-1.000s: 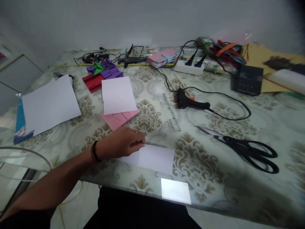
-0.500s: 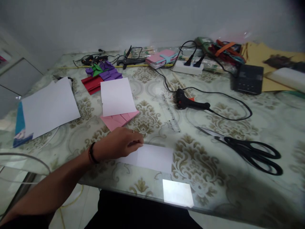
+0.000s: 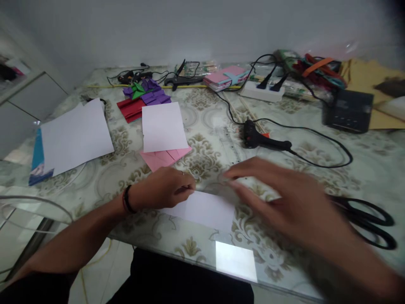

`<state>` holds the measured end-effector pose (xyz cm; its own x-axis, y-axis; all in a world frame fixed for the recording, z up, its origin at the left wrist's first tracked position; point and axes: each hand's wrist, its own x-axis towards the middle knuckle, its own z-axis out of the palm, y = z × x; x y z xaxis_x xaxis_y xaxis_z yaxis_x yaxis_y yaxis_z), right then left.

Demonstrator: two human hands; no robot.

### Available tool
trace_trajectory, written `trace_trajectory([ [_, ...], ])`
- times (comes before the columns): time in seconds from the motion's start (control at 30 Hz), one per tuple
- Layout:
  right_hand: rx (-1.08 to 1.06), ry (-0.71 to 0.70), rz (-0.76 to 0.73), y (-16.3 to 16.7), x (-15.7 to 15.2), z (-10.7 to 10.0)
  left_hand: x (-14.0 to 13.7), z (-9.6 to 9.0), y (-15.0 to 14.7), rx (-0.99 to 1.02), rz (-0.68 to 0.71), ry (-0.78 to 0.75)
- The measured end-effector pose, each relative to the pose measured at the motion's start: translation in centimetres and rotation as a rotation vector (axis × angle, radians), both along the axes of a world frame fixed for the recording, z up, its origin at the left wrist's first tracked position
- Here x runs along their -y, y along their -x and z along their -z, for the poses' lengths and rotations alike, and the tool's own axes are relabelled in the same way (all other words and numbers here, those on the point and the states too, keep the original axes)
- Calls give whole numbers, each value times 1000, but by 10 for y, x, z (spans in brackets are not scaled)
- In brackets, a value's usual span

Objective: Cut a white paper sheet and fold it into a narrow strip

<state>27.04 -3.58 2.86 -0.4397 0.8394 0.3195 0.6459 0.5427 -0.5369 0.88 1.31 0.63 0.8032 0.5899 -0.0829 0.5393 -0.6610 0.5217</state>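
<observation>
A strip of white paper (image 3: pixel 209 210) with a faint crease lies near the table's front edge. My left hand (image 3: pixel 163 188) is closed over its left end, thumb and forefinger pressed together. The curled fingers hide that end. My right hand (image 3: pixel 281 194), blurred by motion, reaches in from the right above the table, thumb and fingers apart, with nothing visible between them. Its fingertips are close to the lower part of a clear ruler (image 3: pixel 230 143). Behind this hand, black-handled scissors (image 3: pixel 368 211) show only their handles; the blades are covered.
A black glue gun (image 3: pixel 265 139) with a looping cord lies beyond my right hand. White sheets (image 3: pixel 77 137), a square white sheet (image 3: pixel 164 126) over pink folded paper (image 3: pixel 164 157), and purple folded paper (image 3: pixel 156 97) lie leftward. A power strip (image 3: pixel 262 91) stands behind.
My right hand has come into view from the right, over the scissors and near the ruler. My left hand stays on the paper strip. The whole view has shifted slightly.
</observation>
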Motion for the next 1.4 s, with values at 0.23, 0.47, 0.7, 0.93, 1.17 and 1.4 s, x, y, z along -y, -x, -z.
trace_trajectory([
  [0.23,-124,358,-65,32,-6,43,4,4,-3,7,-5,-21],
  [0.47,-220,465,-23,37,0,40,9,10,-5,53,9,-76],
  [0.7,-224,497,-30,26,-8,41,2,3,-1,89,-29,-36],
  [0.93,-140,606,-26,3,-22,35,-11,-8,10,108,-84,77],
  [1.17,-75,605,-71,-16,-29,30,-15,-9,12,74,-59,133],
  [1.4,-216,499,-76,8,-19,36,-2,0,2,35,-28,62],
])
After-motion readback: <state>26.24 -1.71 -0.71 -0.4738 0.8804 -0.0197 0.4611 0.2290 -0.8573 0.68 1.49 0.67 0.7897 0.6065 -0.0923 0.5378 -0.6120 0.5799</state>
